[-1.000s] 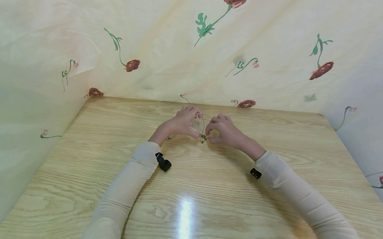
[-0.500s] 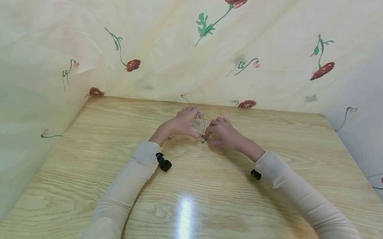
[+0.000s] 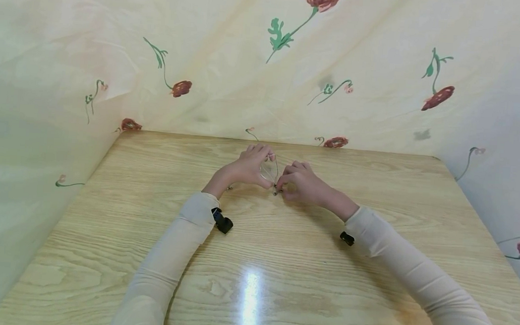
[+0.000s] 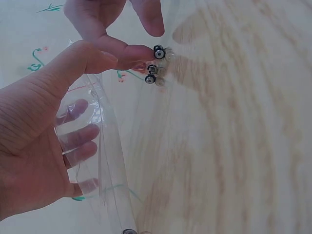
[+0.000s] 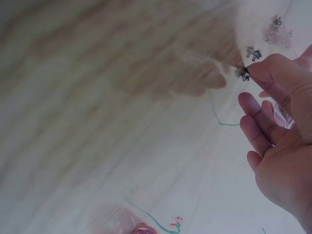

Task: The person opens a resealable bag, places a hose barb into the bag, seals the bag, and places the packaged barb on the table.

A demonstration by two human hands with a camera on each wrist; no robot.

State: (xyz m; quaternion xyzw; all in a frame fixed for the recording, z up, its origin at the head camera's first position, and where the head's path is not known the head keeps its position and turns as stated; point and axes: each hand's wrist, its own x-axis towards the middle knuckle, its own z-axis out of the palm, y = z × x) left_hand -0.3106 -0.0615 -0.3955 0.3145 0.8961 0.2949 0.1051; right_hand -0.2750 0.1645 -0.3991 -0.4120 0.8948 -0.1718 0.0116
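Observation:
My left hand (image 3: 247,166) holds a clear plastic bag (image 4: 111,161) between its thumb and fingers; the fingers show through the film in the left wrist view. Several tiny metal pieces (image 4: 151,78), spool-like with dark rims, lie on the table just beyond the bag. My right hand (image 3: 305,185) is beside them, its fingers bent. One of its fingertips touches a metal piece (image 4: 159,52), while another digit stays apart from it in the left wrist view. The same piece shows at the fingertip in the right wrist view.
The wooden table (image 3: 259,242) is glossy and reflects the light. Another small metal piece (image 3: 229,188) lies by my left wrist. A flowered cloth (image 3: 230,71) hangs behind the table and at both sides.
My right hand has moved slightly left and down, bringing its fingertips to the metal pieces. The left hand keeps its place with the plastic bag.

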